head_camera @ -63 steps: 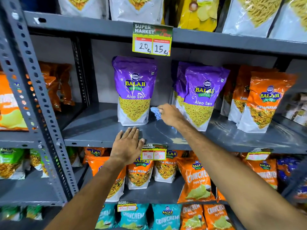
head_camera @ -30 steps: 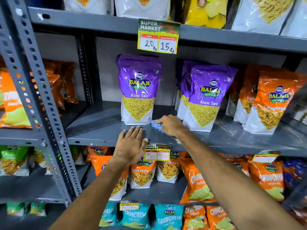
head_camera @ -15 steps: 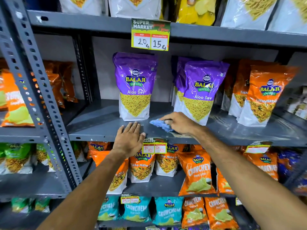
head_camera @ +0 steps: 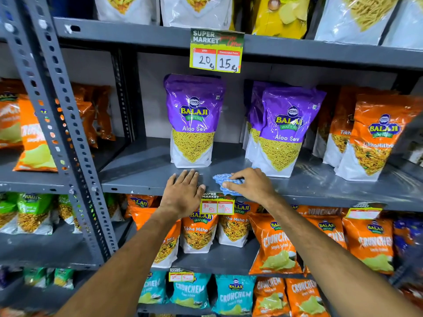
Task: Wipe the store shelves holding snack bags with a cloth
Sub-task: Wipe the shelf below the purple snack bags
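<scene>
Mid-frame, my right hand (head_camera: 250,185) is clamped on the crumpled blue cloth (head_camera: 223,181) on the grey metal shelf (head_camera: 142,170); my left hand (head_camera: 183,194) lies flat, fingers together, beside it.

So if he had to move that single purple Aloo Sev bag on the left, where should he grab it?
Probably by the flat purple top of the Aloo Sev bag, pinched front and back, coming from the front. It stands upright and alone on the grey shelf, with its top edge clear under the shelf above; the lower part bulges with snack.
</scene>
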A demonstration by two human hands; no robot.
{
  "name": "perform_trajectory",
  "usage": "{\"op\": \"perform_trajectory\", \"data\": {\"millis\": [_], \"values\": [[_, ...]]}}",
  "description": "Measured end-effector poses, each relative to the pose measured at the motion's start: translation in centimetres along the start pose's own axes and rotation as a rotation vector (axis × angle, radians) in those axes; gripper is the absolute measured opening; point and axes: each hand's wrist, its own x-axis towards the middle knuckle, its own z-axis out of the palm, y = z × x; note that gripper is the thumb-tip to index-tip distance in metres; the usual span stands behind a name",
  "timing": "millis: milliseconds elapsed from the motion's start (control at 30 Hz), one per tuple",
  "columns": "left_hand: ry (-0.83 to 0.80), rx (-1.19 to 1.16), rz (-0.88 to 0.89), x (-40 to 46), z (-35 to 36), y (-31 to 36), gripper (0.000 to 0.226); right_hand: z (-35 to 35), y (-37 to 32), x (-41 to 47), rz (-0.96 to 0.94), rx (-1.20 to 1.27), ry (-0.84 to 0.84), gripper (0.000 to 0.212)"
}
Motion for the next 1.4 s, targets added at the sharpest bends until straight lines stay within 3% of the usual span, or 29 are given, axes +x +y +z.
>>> {"op": "perform_trajectory", "data": {"millis": [333,533,633,933,1067,1167,1300,1400], "values": [[0.009,0.012,0.003,0.1,0.2,-0.1,0.069,-4.6,4.1,-2.2,0.087,-0.111,0.018,0.042],[0.005,-0.003,0.001,0.1,0.0,0.0,0.067,-2.0,-3.7,1.5,-0.012,-0.018,-0.03,0.033],[0.002,-0.001,0.006,0.0,0.0,-0.1,0.068,0.5,-5.1,1.3,-0.058,-0.105,-0.095,0.038],[0.004,0.007,0.008,0.2,0.4,-0.2,0.075,-3.9,3.2,-2.3,0.017,-0.323,-0.013,0.034],[0.015,-0.003,0.001,0.3,0.5,-0.2,0.082,-5.7,4.2,-2.8,0.11,-0.244,0.045,0.028],[0.016,-0.005,0.009,0.3,0.6,-0.3,0.079,-4.3,0.6,-1.5,0.052,-0.164,0.124,0.028],[0.002,0.01,0.005,0.2,0.4,-0.4,0.076,-0.6,-3.2,-1.3,-0.048,-0.185,-0.013,0.03],[-0.001,0.011,0.0,0.2,0.4,-0.2,0.069,-0.2,-1.7,-2.6,-0.093,-0.233,-0.002,0.032]]}}
